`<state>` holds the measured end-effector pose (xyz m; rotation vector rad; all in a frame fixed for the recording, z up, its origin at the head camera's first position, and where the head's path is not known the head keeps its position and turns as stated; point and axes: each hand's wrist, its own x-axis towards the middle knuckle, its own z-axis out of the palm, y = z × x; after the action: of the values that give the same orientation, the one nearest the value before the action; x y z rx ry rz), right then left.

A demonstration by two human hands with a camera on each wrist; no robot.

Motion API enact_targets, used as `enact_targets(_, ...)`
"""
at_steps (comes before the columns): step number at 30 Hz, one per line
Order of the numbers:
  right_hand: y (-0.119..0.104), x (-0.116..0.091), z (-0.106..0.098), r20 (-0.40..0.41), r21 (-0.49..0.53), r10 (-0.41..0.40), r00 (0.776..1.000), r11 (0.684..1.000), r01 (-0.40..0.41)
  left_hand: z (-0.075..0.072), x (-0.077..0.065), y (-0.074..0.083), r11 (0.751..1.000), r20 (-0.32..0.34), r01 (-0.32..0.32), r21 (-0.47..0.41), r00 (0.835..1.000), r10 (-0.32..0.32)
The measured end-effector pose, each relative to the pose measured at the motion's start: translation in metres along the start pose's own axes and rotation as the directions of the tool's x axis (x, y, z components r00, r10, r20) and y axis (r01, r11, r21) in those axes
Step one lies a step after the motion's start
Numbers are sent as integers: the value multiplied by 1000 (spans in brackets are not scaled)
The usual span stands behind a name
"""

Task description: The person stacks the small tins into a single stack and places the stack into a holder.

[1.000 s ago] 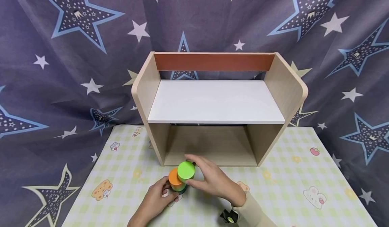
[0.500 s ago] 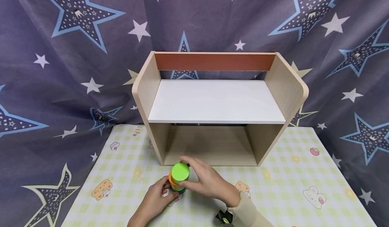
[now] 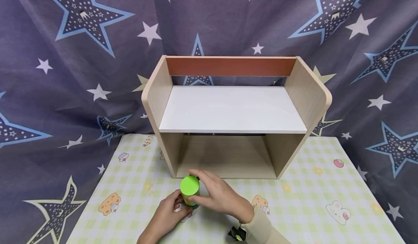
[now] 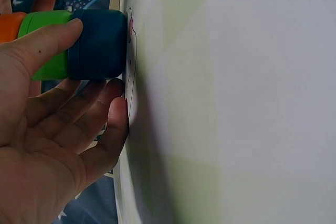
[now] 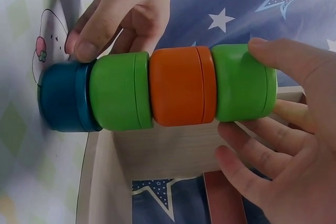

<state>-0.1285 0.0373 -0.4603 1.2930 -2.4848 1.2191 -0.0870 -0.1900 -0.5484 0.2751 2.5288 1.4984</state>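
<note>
Four small lidded jars stand in one upright column on the tablecloth. From the bottom come a dark blue jar (image 5: 65,97), a green jar (image 5: 121,92), an orange jar (image 5: 181,86) and a second green jar (image 5: 244,85). My right hand (image 3: 220,197) holds the top green jar between thumb and fingers, and this jar touches the orange lid. Low on the column, my left hand (image 3: 166,213) steadies the blue jar, its thumb lying across the lower green one with the tip on the blue lid's edge. From the head view, the top jar hides most of the others.
A wooden shelf unit (image 3: 232,110) with a white middle board stands just behind the jars. Its lower compartment (image 3: 225,157) faces the hands. The checked tablecloth (image 3: 310,193) spreads to both sides, and a star-patterned curtain (image 3: 124,66) hangs behind.
My right hand has moved left with the green jar, from beside the orange jar to directly over it, then slightly down onto it. My left hand has stayed in place.
</note>
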Motion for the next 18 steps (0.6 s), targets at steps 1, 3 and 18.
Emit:
enact_targets(1, 0, 0, 0, -1, -4, -3, 1000, 1000, 3, 0, 0, 0, 1000, -1, 2, 1, 1000, -2)
enact_targets(3, 1, 1, 1, -4, -9, -4, 1000, 1000, 4, 0, 1, 0, 1000, -5, 6, 8, 1000, -6)
enact_targets(18, 4, -1, 4, -18, 4, -3, 1000, 1000, 4, 0, 0, 0, 1000, -12, 13, 19, 1000, -13)
